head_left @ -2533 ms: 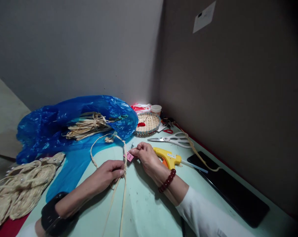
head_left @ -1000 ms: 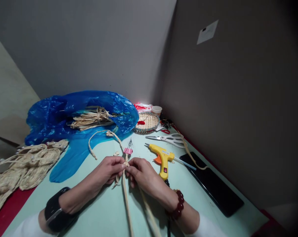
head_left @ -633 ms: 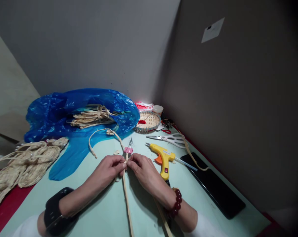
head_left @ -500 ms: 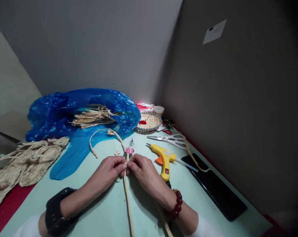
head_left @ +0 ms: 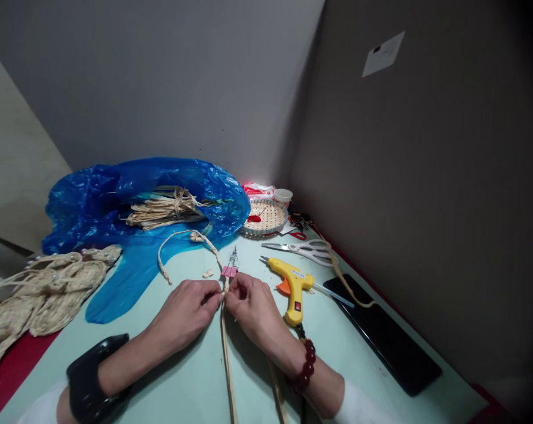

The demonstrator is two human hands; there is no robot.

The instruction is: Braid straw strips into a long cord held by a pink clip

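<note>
My left hand (head_left: 182, 315) and my right hand (head_left: 251, 309) meet at the middle of the pale green table (head_left: 195, 377), both pinched on the straw strands (head_left: 225, 353) of a braid. The finished braided cord (head_left: 184, 241) curls away from my fingers toward the blue bag. A pink binder clip (head_left: 229, 271) is clamped on the braid just beyond my fingertips. Loose strands run back from my hands toward me.
A yellow glue gun (head_left: 293, 282) lies right of my right hand. Scissors (head_left: 305, 248), a woven tray (head_left: 265, 217), a cup (head_left: 283, 195) and a black phone (head_left: 385, 335) sit further right. A blue plastic bag (head_left: 133, 206) with straw bundles and a straw heap (head_left: 36, 294) lie left.
My right hand left the binder clip and came back beside the left, so both hands now pinch the strands just below the clip. The view shifted slightly.
</note>
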